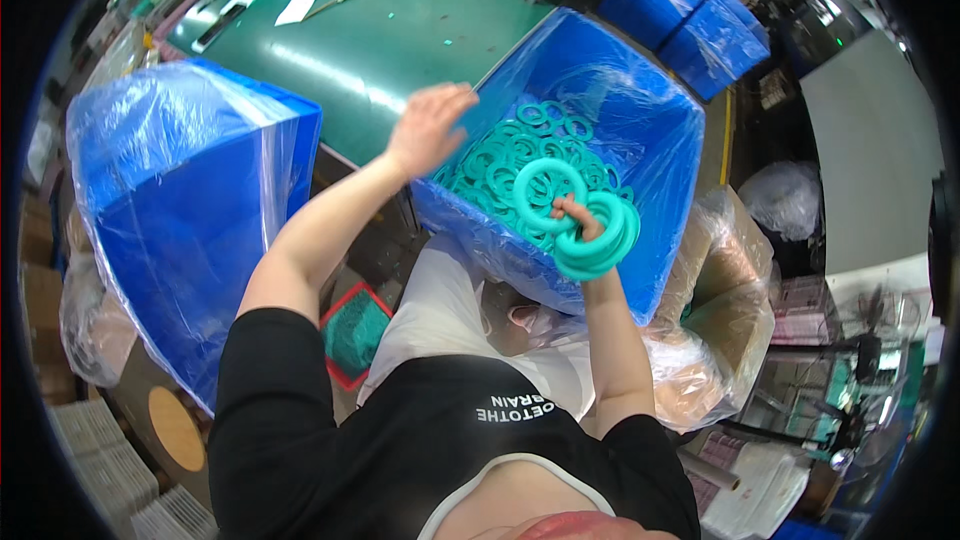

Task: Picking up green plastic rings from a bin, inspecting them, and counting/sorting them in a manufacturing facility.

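My right hand [578,216] is closed around several teal-green rings. A bunch of these rings [600,252] hangs about the palm and wrist, and one ring [523,198] sticks out to the left at the fingertips. All of this is above a blue bin [655,130] lined with clear film, where many similar rings [500,155] lie in a loose heap. Over the bin's left rim, beside the green table, my left hand [432,128] holds nothing, its fingers stretched out and slightly blurred.
To the left stands another blue bin [200,210] wrapped in film. A green table [400,30] with scraps, a knife and strips lies ahead. Film-wrapped blue bins [690,15] stand at the far right, a film-lined carton [725,290] nearer. A red tray [352,335] sits low by my leg.
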The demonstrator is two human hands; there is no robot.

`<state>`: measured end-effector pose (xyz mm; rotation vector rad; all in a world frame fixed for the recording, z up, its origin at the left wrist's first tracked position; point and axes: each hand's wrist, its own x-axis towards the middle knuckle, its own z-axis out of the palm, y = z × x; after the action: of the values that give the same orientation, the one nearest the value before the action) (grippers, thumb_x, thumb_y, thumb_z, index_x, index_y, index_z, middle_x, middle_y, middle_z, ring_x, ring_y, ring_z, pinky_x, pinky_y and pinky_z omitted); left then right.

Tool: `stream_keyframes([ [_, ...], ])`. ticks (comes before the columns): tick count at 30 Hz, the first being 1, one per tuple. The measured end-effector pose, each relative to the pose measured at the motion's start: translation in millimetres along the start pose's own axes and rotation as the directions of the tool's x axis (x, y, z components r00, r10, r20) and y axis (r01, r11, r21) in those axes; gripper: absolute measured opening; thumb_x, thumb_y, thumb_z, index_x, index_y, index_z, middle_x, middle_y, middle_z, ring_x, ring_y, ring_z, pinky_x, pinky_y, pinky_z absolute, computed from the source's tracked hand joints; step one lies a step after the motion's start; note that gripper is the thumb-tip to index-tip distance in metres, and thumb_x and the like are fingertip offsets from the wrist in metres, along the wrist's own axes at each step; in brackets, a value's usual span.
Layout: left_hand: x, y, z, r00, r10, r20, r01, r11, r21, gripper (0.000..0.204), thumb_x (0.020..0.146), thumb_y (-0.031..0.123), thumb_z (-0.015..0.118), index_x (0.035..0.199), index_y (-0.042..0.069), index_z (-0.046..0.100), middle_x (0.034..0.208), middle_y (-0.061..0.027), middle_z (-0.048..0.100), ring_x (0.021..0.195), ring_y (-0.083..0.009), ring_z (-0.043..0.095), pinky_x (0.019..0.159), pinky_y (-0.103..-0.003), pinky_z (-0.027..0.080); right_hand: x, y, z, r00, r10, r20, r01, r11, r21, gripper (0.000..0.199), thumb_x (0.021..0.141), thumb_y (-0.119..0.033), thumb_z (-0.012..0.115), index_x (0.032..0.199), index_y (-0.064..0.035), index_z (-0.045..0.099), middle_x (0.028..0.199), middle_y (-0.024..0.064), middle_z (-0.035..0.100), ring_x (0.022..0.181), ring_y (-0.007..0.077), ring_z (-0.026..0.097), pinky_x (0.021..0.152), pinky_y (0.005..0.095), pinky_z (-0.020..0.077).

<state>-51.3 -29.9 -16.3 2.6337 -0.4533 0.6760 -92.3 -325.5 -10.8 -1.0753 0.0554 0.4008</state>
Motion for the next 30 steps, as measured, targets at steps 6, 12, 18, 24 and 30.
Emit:
stream_keyframes([
  [6,-61.7,156.0,-5.5,0.854,0.519,0.032,-0.469,0.796,-0.383,0.038,0.080,0.012,0.060,0.118,0.017,0.057,0.095,-0.0021,0.067,0.102,-0.0220,0.062,0.087,-0.035,0.047,-88.3,33.7,-29.6,0.993,0.067,-0.099,-0.059,0.994,0.088,0.026,0.088,-0.029,0.063,0.085,-0.0034,0.060,0.071,0.0053,0.060,0.060,0.0126,0.056,0.054,0.0225,0.0459],
  [12,-108.6,204.8,5.0,0.793,-0.102,0.601,0.598,-0.056,-0.799,0.022,0.097,0.023,0.047,0.099,0.002,0.054,0.072,-0.0081,0.064,0.082,-0.0217,0.067,0.075,-0.030,0.050,-159.3,45.6,-27.3,0.976,-0.156,-0.153,0.132,0.979,-0.157,0.038,0.090,-0.040,0.058,0.094,-0.0023,0.059,0.067,0.0030,0.057,0.061,0.0110,0.054,0.054,0.0212,0.0415],
  [18,-144.5,212.4,6.9,0.601,0.081,0.795,0.781,-0.272,-0.562,0.044,0.101,0.038,0.032,0.103,0.000,0.054,0.075,-0.0072,0.062,0.083,-0.0182,0.065,0.076,-0.031,0.050,-197.5,60.5,-41.3,0.966,-0.089,-0.241,-0.016,0.915,-0.402,0.033,0.084,-0.035,0.067,0.087,-0.0032,0.059,0.064,0.0013,0.056,0.057,0.0086,0.051,0.050,0.0235,0.0388],
  [24,-143.4,221.7,-8.9,0.574,0.117,0.811,0.814,-0.192,-0.548,0.038,0.099,0.034,0.040,0.117,0.005,0.057,0.085,-0.0007,0.065,0.082,-0.0087,0.059,0.077,-0.024,0.047,-209.7,67.4,-41.8,0.904,-0.120,-0.410,-0.050,0.923,-0.381,0.032,0.088,-0.036,0.063,0.085,-0.0041,0.058,0.060,0.0021,0.055,0.051,0.0089,0.049,0.047,0.0227,0.0366],
  [30,-143.1,208.1,-4.0,0.583,0.027,0.812,0.812,-0.029,-0.583,0.035,0.098,0.031,0.042,0.115,0.005,0.059,0.080,0.0038,0.062,0.075,-0.0024,0.055,0.066,-0.019,0.043,-208.2,67.9,-49.9,0.934,-0.115,-0.337,0.034,0.971,-0.238,0.040,0.084,-0.036,0.067,0.102,-0.0010,0.062,0.067,0.0024,0.058,0.057,0.0105,0.055,0.050,0.0222,0.0398],
])
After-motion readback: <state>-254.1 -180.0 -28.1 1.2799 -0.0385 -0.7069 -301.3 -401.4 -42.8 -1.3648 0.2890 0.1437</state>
